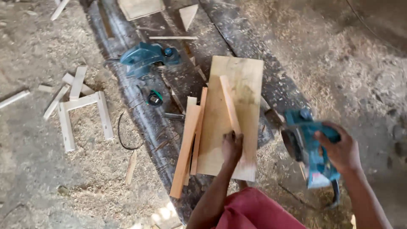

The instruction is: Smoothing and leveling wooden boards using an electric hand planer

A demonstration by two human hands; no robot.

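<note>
The left hand (232, 146) lies palm down with fingers spread on a pale plywood board (243, 101), pinning the near end of a narrow wooden strip (229, 104) that rests on the board; it presses rather than closes around anything. The board is a smooth, light tan rectangle with a faint grey smudge near its middle, its long axis running from 6 to 12 o'clock with a slight lean toward 1 o'clock. The strip on top runs from the hand up toward 11 o'clock. At the board's 9 o'clock edge three more reddish strips (186, 148) lie side by side, tilted toward 1 o'clock. The right hand (339, 150) is wrapped around the handle of a teal electric planer (311, 152), held at 3 o'clock of the board, above the sawdust-covered ground (352, 72); its body points roughly toward 6 o'clock. A second teal power tool (146, 58) rests at 10 o'clock of the board on a dark plank (127, 38), with a small tape measure (154, 98) just below it. About seven short pale offcuts (82, 101) lie scattered at 9 o'clock.
</note>
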